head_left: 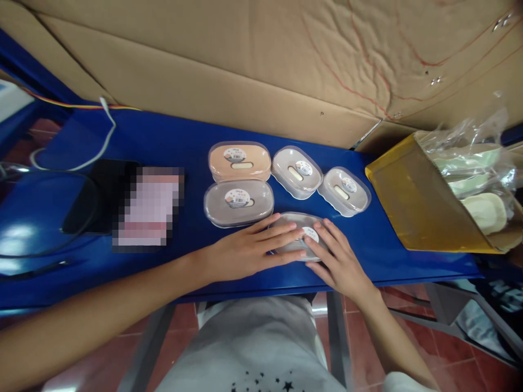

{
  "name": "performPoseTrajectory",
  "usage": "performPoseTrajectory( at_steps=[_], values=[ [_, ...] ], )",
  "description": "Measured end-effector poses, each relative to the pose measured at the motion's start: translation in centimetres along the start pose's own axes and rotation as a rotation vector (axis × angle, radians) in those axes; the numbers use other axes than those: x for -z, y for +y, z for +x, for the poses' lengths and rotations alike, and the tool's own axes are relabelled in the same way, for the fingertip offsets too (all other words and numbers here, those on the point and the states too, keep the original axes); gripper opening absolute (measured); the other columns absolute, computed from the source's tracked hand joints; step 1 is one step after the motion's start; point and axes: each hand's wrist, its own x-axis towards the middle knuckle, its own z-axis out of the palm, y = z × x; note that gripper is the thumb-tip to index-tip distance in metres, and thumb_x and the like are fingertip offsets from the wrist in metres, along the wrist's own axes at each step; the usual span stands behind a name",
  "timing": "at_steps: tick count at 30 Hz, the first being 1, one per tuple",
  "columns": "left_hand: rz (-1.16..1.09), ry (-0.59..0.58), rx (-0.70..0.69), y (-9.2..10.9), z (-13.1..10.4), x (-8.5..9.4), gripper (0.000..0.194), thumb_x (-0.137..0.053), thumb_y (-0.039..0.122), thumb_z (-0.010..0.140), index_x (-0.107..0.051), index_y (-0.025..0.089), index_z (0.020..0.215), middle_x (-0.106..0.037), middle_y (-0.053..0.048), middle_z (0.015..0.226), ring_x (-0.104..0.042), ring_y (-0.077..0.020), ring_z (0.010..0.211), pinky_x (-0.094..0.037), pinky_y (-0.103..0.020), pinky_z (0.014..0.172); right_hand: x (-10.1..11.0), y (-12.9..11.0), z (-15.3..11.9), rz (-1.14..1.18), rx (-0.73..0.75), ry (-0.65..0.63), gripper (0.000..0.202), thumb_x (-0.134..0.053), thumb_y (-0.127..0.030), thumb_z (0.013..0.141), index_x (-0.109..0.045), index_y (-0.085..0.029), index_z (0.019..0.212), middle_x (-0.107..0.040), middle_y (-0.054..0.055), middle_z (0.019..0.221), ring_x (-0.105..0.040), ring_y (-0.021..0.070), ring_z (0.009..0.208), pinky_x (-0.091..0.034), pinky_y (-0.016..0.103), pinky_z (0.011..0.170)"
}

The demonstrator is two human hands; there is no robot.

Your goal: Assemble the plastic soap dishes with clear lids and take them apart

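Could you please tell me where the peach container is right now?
In the head view, the peach container stands on the blue table, slightly left of centre, just beyond one grey container and left of another.

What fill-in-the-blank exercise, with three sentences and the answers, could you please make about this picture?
The table is ____ in colour.
Counting the one under the left hand and right hand, ____ lidded containers are on it.
Of the two hands, the open carton is nearer to the ____ one.

Missing words: blue; five; right
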Motion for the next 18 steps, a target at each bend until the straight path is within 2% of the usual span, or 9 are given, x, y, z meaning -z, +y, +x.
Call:
performPoseTrajectory(
  at_steps=[9,18],
  values=[
    [0.015,0.010,-0.006,-0.10,0.08,-0.20,0.072,-0.072,0.008,0.101,-0.046,0.019,0.167,-0.040,-0.019,0.176,-0.034,-0.0339,0.167,-0.025,-0.056,0.139,-0.08,0.05,0.10,-0.012,0.000,0.002,0.080,-0.065,-0.032,0.109,-0.021,-0.033,0.177,-0.022,0.003,0.184,-0.024,0.0332,0.170,-0.043,0.060,0.131],
    [0.038,0.013,0.025,0.17,0.38,0.29,0.062,-0.070,0.010,0.103,-0.051,0.018,0.162,-0.044,-0.018,0.174,-0.040,-0.0336,0.164,-0.033,-0.054,0.137,-0.16,0.02,-0.03,-0.014,-0.009,0.003,0.083,-0.067,-0.032,0.108,-0.020,-0.035,0.177,-0.020,0.003,0.184,-0.029,0.0329,0.169,-0.042,0.062,0.131]
  ],
)
